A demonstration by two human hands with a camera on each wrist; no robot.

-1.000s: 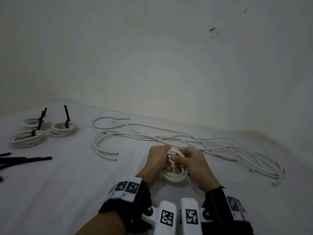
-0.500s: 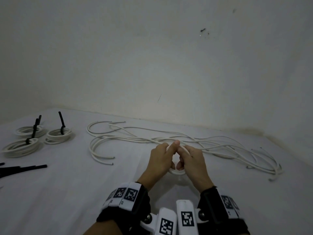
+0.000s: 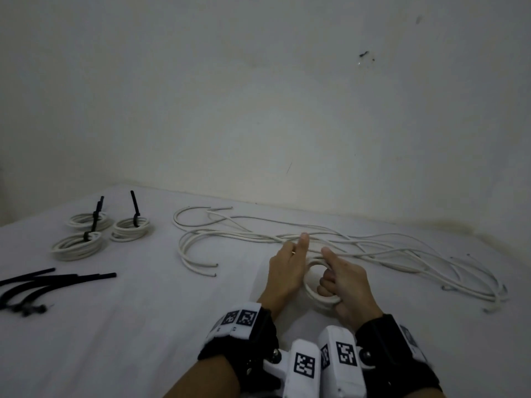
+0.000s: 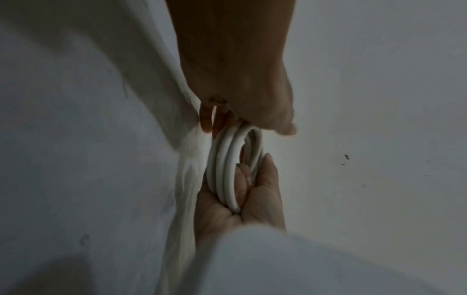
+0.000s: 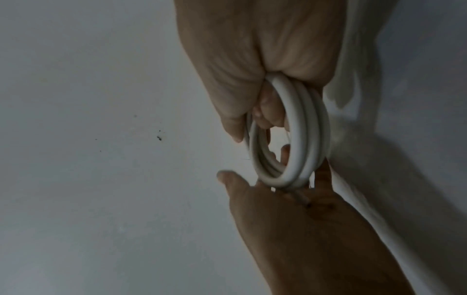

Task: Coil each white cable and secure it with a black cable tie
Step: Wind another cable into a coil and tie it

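Note:
A small coil of white cable (image 3: 314, 297) stands on edge between my hands, low in the middle of the head view. My right hand (image 3: 347, 285) grips its near side with the fingers curled through the loops (image 5: 298, 139) and the index finger pointing forward. My left hand (image 3: 287, 271) is on the coil's left. Its fingers (image 4: 209, 119) lie against the coil's (image 4: 225, 169) far edge, and its thumb sticks up clear of it. A short cable end (image 5: 300, 197) pokes out by the left hand. Loose black cable ties (image 3: 43, 278) lie at the far left.
Several loose white cables (image 3: 258, 238) sprawl across the white surface behind my hands, out to the right. Three tied coils (image 3: 76, 244) with black ties sit at the back left. A bare wall (image 3: 258, 110) rises close behind the surface.
My left thumb has lifted off the coil and my right index finger has straightened. The two hands have drawn slightly apart, and more of the coil shows between them.

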